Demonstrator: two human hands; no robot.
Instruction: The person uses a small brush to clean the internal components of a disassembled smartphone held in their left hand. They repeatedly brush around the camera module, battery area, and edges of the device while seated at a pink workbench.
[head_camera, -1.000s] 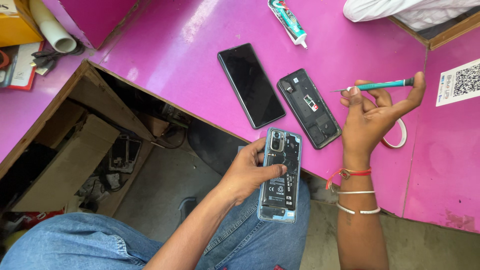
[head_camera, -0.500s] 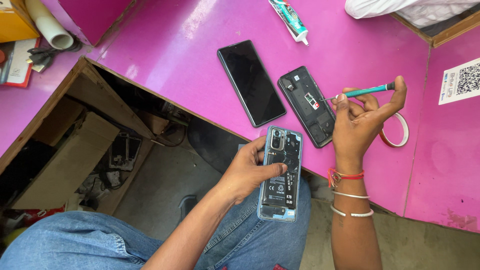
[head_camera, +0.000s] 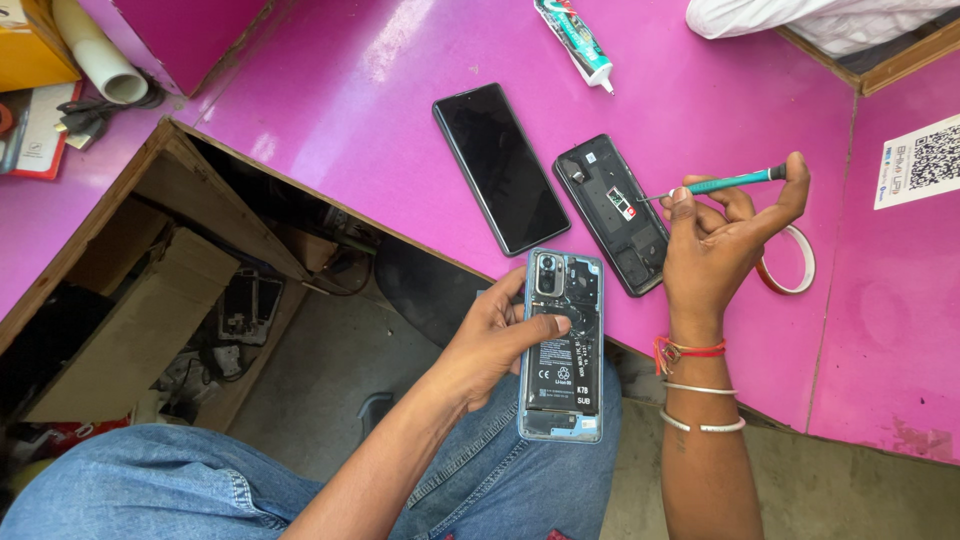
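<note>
My left hand (head_camera: 495, 340) grips an opened phone body (head_camera: 561, 345) with a pale blue frame, its battery and circuit parts facing up, held over my lap. My right hand (head_camera: 722, 240) holds a teal-handled screwdriver (head_camera: 722, 184) in its fingers, and the metal tip points left over a black phone back cover (head_camera: 612, 214) lying on the pink table (head_camera: 350, 120). A black phone (head_camera: 500, 167), dark face up, lies on the table just left of the cover.
A glue tube (head_camera: 577, 41) lies at the table's far edge. A roll of tape (head_camera: 789, 262) sits right of my right hand. A printed code card (head_camera: 920, 158) is at far right. An open wooden compartment (head_camera: 180, 290) holding cardboard and parts lies below left.
My right hand has moved left and down with the screwdriver, from beside the tape roll to the back cover's right edge. The left hand and the opened phone have stayed put.
</note>
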